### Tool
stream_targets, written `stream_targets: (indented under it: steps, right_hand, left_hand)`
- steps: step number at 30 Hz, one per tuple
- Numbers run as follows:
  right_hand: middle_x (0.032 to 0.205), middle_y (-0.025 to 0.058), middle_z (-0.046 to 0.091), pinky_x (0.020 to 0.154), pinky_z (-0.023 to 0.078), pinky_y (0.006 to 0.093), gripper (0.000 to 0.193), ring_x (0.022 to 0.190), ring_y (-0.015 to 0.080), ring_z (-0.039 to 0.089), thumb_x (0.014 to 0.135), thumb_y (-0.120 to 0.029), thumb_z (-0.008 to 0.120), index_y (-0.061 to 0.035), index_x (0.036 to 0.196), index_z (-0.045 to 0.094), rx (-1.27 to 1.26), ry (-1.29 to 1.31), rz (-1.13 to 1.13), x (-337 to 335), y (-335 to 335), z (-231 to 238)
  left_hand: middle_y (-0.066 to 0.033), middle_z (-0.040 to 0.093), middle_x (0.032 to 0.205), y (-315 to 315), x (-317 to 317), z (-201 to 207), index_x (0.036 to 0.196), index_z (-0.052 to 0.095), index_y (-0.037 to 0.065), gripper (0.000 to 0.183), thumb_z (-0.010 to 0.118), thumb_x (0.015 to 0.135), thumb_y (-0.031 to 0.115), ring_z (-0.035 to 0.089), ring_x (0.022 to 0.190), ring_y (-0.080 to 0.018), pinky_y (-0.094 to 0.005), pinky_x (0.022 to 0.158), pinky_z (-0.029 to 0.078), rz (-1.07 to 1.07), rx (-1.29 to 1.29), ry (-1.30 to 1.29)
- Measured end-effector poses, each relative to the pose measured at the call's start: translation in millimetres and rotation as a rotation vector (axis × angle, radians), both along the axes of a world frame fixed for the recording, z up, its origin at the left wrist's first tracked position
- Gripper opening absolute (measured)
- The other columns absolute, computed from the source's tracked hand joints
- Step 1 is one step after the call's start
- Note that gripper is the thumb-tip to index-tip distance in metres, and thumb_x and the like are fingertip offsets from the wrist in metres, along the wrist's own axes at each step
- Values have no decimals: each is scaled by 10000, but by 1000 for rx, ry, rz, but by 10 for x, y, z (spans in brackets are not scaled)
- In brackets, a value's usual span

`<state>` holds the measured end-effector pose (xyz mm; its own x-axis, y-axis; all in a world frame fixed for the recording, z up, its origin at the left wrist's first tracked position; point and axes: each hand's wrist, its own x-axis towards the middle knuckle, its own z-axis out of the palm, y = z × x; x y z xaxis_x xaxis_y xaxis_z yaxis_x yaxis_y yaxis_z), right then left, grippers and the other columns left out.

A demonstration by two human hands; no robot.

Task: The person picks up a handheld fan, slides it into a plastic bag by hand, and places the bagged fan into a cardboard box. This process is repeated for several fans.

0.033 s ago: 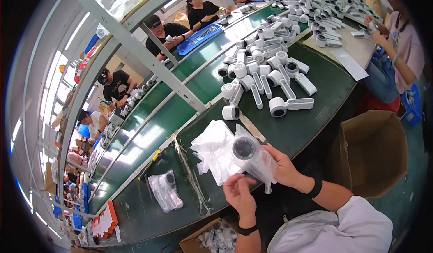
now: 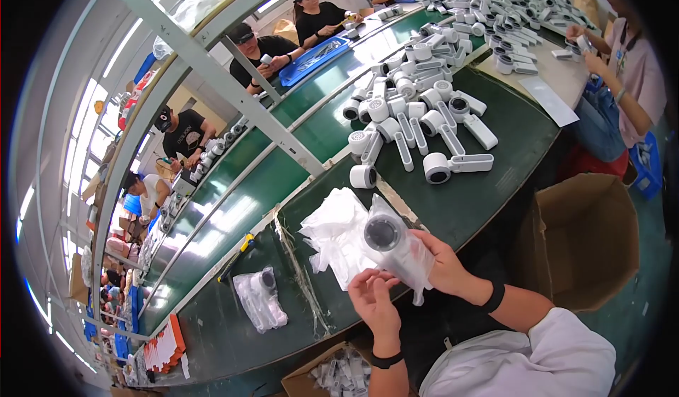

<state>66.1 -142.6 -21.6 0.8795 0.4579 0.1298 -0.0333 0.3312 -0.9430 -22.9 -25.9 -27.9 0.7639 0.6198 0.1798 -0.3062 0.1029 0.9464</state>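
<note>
Right hand: the right hand (image 2: 444, 264) was closed around a white handheld device in a clear plastic bag (image 2: 396, 250), fingers wrapped over the far side of it, just above the near edge of the green work table (image 2: 488, 199).
Left hand: the left hand (image 2: 373, 305) was pinching the lower end of the same bag between thumb and fingertips, its palm turned toward the camera.
Held item: the bagged device pointed its dark round end up toward the camera — its body ran down and to the right between the two hands.
Bag stack: a pile of empty clear bags (image 2: 332, 231) lay on the table just left of the held item, touching it from this view.
Finished piece: a second bagged device (image 2: 260, 299) lay flat on the table, well to the left of the hands.
Unpacked stock: a heap of white devices (image 2: 417, 124) with round heads and straight handles covered the table beyond the hands; more of them ran along the far surface.
Cartons: an open cardboard box (image 2: 587, 241) stood on the floor to the person's right; another carton of bagged items (image 2: 339, 372) sat at the lower edge, below the left wrist.
Small item: a yellow-handled tool (image 2: 244, 243) lay near the conveyor belt (image 2: 233, 206).
Others: several people (image 2: 265, 50) sat across the belt — one more person (image 2: 633, 78) worked at the right end.
</note>
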Motion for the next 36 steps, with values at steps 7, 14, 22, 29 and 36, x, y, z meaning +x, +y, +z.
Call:
stream_targets:
  steps: [7,14,22,29,36]
  right_hand:
    - [1039,80,612,812,454,305,325,914,193,569,921,-108,591,-38,1236,554,-283,-451,-246,-255,188,186]
    - [839,109,625,648,456,294,91,712,220,581,874,-37,632,-7,957,655,-264,-622,-381,-116,250,113]
    - [687,73,613,518,417,260,78,571,124,537,880,-73,667,5,870,665,-263,-599,-74,-183,230,-62]
    - [717,69,654,555,465,227,127,616,78,578,886,-109,678,16,909,673,-383,-453,9,-41,165,-339]
    - [718,70,653,550,466,236,138,607,86,576,888,-121,675,15,915,675,-397,-438,-11,-40,138,-340]
  left_hand:
    - [-68,485,1367,-27,-95,-160,1436,316,104,515,546,976,122,540,1177,-193,-322,929,485,-443,-485,110]
    - [-144,547,1285,293,-321,-77,1333,414,76,452,617,935,140,604,1098,-330,-472,776,571,-321,-548,-74]
    - [-143,626,1101,1168,-1209,282,1181,537,-42,302,603,893,17,669,886,-263,-395,609,604,504,-121,-13]
    - [-65,636,845,2455,-1879,340,1065,628,-82,267,692,855,68,597,652,-128,-230,483,486,1044,230,379]
    - [-88,642,811,3042,-1752,-185,1039,640,-99,316,741,824,110,578,604,-128,-259,476,484,942,266,551]
